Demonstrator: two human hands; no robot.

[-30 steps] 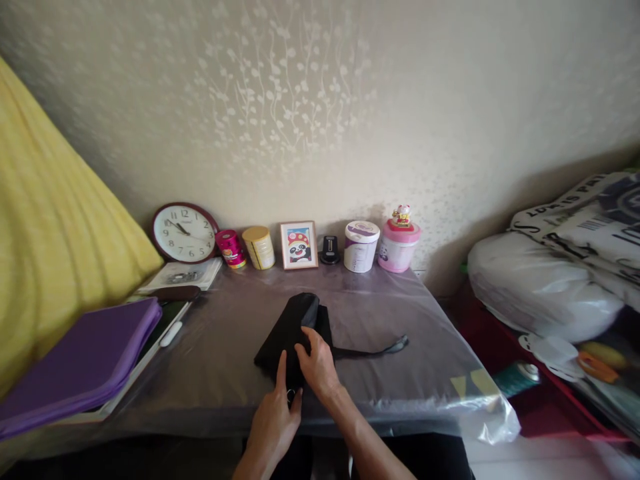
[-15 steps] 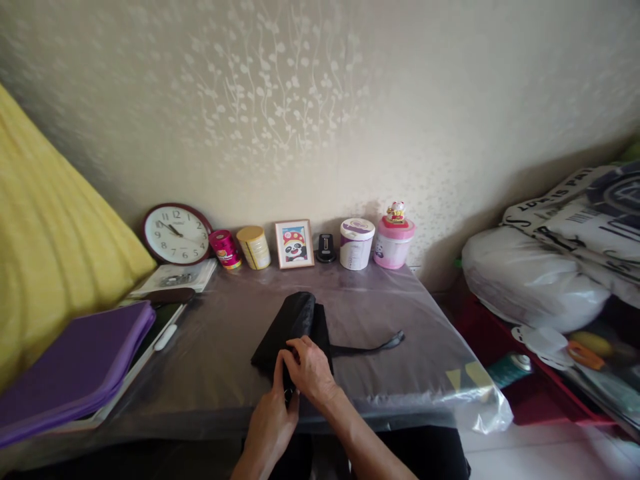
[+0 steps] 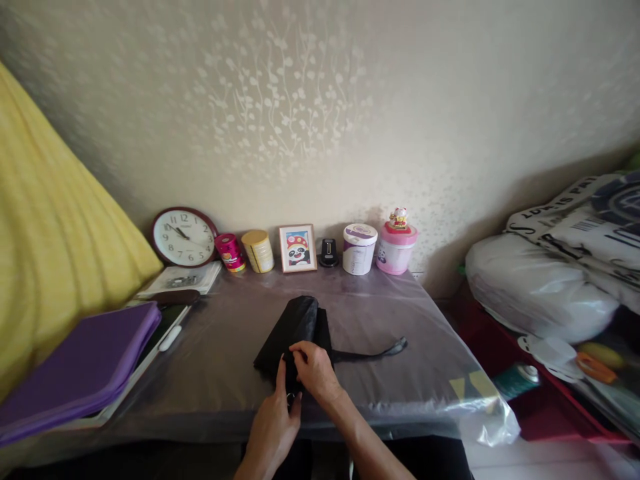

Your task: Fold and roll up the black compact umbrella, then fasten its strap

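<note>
A black folded fabric bundle, by its look a folding umbrella (image 3: 287, 331), lies on the table in front of me. Its loose strap (image 3: 373, 353) stretches out to the right. At the near end my left hand (image 3: 274, 420) is closed around a dark part with a small shiny ring, its index finger pointing up along the fabric. My right hand (image 3: 316, 373) is bent over the fabric's middle, fingers curled and pinching the cloth. The fingertips' exact hold is partly hidden.
A plastic-covered table (image 3: 385, 307) carries a clock (image 3: 184, 239), a pink can (image 3: 231, 253), a yellow-lidded can (image 3: 259, 252), a panda picture frame (image 3: 298, 249) and two tubs (image 3: 359, 250) along the wall. Purple folders (image 3: 85, 360) lie left. A red container (image 3: 555, 413) stands right.
The view has shifted slightly. My right hand has slid a little on the fabric, and my left index finger has come away from the right fingers. The umbrella stays in place.
</note>
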